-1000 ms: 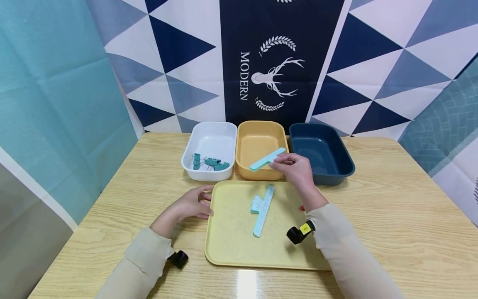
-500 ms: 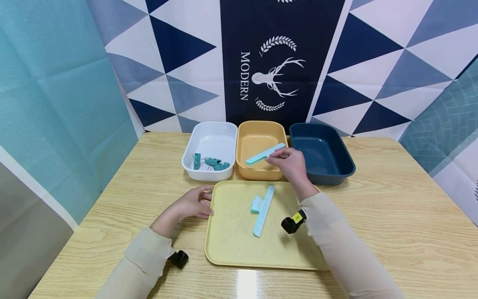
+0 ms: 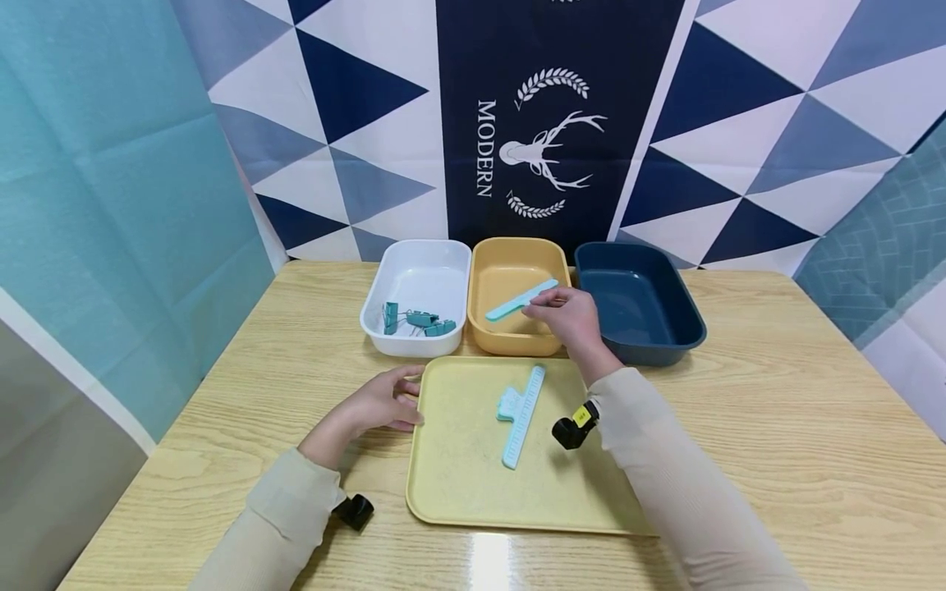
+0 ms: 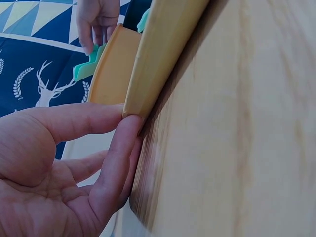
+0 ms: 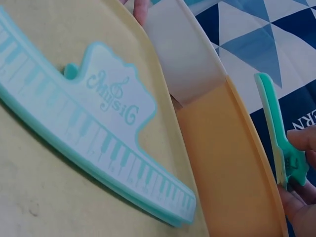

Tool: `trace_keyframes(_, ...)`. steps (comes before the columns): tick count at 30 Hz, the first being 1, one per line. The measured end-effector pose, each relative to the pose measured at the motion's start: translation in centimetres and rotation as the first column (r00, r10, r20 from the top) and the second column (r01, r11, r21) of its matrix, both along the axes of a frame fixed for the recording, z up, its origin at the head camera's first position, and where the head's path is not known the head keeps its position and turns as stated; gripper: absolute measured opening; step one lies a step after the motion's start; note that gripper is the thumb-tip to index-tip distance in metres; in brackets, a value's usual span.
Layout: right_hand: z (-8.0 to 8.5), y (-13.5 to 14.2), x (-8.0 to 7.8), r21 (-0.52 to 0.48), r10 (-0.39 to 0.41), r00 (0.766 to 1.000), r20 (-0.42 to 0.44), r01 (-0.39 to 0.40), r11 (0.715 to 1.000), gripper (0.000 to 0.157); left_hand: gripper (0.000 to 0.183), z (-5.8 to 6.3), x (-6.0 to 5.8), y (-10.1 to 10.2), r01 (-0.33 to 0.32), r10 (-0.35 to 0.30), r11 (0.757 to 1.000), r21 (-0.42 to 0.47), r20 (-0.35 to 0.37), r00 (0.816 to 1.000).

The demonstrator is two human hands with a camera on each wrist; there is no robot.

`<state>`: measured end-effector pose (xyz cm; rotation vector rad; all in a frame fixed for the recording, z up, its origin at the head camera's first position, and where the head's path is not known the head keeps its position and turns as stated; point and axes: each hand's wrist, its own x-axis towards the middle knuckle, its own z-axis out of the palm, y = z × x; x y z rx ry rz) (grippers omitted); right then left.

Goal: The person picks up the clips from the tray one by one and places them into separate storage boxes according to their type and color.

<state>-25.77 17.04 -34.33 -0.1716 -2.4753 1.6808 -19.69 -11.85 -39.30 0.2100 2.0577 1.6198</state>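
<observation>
Head view faces forward-down from above; close-up wrist views share the orange bin

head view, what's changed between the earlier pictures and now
The right hand moved slightly left and forward, carrying its turquoise clip farther over the orange bin. Nothing was newly grasped or released. The left hand, tray, other clip and binder clips stayed put.

Head view, centre: raised bag clip, mint green. Lower centre: second bag clip, white face edged in mint; right wrist view resolves a piano-key print and mint "Music" lettering. Serving tray: pale yellow. Bins, left to right: white bin, orange-yellow bin, dark blue bin. Binder clips: teal. Tabletop: light wood grain. Upper-frame backdrop: navy, grey-blue, white triangles.
</observation>
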Motion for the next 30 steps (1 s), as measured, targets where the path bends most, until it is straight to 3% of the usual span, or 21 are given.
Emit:
trace_keyframes(20,0.2,-1.0,-1.5,-0.005,-0.072,0.997,0.029,0.072,0.997,0.021,0.079,0.4,0.1,0.1,-0.016,0.016,1.000,-0.015,0.005,1.000)
trace_keyframes(26,0.2,-0.5,-1.4,-0.093,-0.070,0.991,0.112,0.081,0.992,0.026,0.080,0.2,-0.2,0.3,-0.031,0.031,0.999,-0.021,0.015,0.999)
trace_keyframes(30,0.2,-0.3,-1.1,-0.175,-0.041,0.995,0.095,0.057,0.983,0.029,0.080,0.2,-0.1,0.1,-0.020,0.021,1.000,-0.012,0.014,1.000)
